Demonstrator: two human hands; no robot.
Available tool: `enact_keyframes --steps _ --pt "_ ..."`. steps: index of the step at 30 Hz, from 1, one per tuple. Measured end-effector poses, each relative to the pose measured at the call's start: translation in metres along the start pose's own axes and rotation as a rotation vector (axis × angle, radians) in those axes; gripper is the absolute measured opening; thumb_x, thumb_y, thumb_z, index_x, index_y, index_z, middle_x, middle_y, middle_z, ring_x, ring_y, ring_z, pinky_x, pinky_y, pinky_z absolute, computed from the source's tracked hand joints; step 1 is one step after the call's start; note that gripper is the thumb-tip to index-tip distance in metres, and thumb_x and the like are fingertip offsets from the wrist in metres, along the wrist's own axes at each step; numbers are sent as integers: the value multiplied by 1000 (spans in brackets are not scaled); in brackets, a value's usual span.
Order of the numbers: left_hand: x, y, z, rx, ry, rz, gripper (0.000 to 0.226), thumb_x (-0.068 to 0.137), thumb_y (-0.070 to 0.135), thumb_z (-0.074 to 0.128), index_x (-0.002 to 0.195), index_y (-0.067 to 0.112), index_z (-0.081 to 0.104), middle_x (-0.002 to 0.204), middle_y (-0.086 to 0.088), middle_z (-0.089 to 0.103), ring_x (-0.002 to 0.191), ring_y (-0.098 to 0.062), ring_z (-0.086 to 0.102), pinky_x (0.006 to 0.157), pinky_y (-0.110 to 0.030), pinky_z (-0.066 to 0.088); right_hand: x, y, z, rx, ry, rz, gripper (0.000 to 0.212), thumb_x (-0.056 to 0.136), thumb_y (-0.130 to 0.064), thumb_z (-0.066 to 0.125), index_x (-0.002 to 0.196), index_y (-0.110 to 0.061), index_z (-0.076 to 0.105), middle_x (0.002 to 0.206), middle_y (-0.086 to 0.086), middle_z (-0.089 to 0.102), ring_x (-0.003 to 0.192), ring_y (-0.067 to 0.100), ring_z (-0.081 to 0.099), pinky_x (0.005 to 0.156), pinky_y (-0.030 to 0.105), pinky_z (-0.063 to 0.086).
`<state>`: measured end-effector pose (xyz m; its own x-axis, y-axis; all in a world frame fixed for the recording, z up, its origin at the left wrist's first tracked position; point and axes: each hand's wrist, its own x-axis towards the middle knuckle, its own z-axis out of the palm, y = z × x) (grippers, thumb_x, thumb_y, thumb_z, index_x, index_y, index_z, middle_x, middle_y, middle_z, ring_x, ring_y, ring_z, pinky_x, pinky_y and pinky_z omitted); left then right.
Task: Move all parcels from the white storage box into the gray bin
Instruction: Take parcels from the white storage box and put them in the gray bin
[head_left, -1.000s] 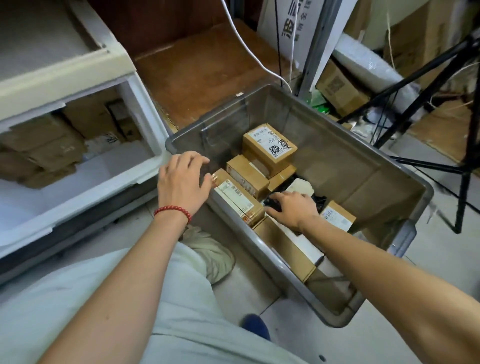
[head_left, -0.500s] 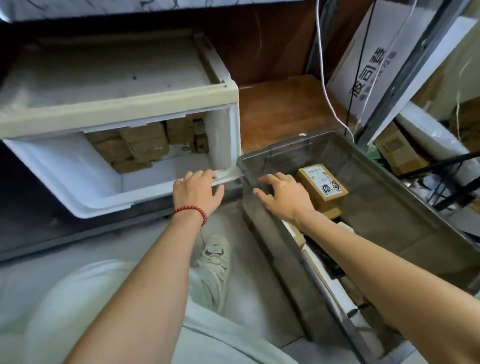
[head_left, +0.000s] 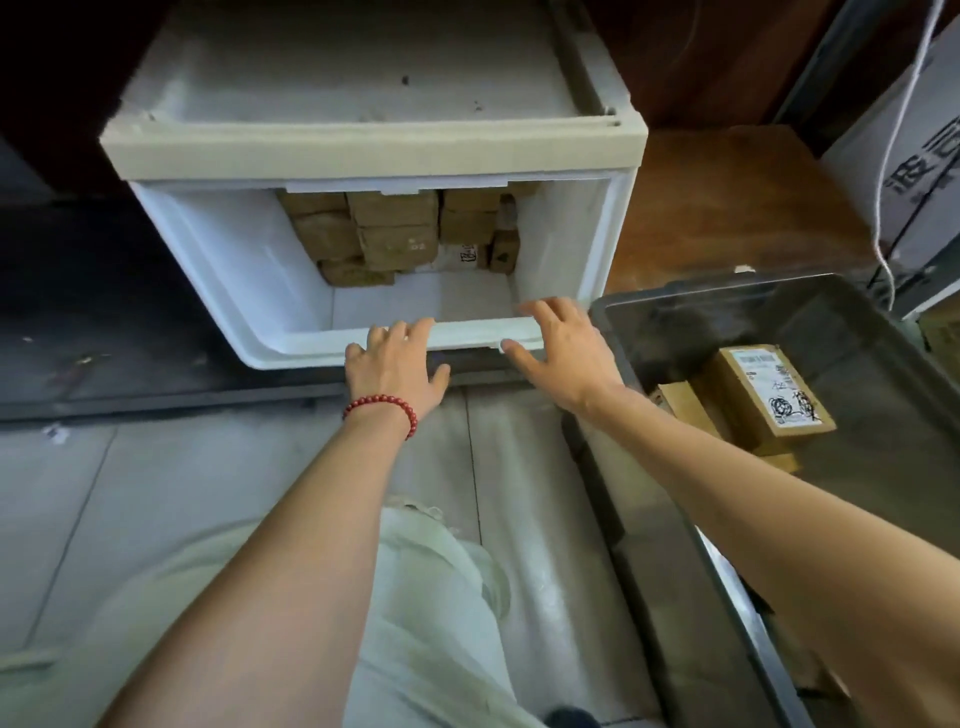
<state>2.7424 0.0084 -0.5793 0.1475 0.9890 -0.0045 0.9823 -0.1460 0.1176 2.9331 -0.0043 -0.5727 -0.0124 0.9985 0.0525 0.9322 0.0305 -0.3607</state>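
Head view: left hand (head_left: 397, 366) lies on the front lip of the white plastic storage box (head_left: 571, 249), fingers loosely over the edge and holding no parcel, probably bracing the box. Right hand (head_left: 558, 348) is spread wide and empty over the lip's right end, just beside the gray plastic bin (head_left: 857, 332), apparently lined up to reach in. The brown cardboard parcels (head_left: 395, 234) left in the box are stacked against its back wall (far from the lip, so a deep reach). A labelled brown cardboard parcel (head_left: 769, 397) lies with others near the bin's left wall, so I'd call the task partway done.
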Motion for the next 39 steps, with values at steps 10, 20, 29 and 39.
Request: enact_keyframes --steps 10,20,29,39 --pt "62 -70 23 35 -43 -81 73 91 41 54 151 30 13 147 -7 34 128 -32 38 95 -45 38 84 -15 60 46 -92 7 63 97 -45 46 149 -20 23 148 13 34 132 32 36 104 45 38" --pt "141 -85 41 -182 15 -146 72 94 42 51 151 38 8 157 -11 16 136 -37 32 99 -49 41 162 -35 93 240 -157 16 61 99 -39 46 150 -37 14 152 16 23 132 37 38 101 45 39" --pt "175 -88 59 -460 113 -137 75 91 28 57 150 39 12 156 -5 22 136 -32 35 106 -50 36 196 -35 115 405 -126 -65 69 96 -28 56 151 -34 14 156 8 21 141 30 29 110 42 32" --pt "185 -76 66 -906 168 -55 78 83 5 65 145 21 21 146 -4 31 119 -4 37 81 8 30 209 -40 126 666 -7 -133 57 92 -16 60 140 -20 31 135 6 46 121 20 48 101 29 41"
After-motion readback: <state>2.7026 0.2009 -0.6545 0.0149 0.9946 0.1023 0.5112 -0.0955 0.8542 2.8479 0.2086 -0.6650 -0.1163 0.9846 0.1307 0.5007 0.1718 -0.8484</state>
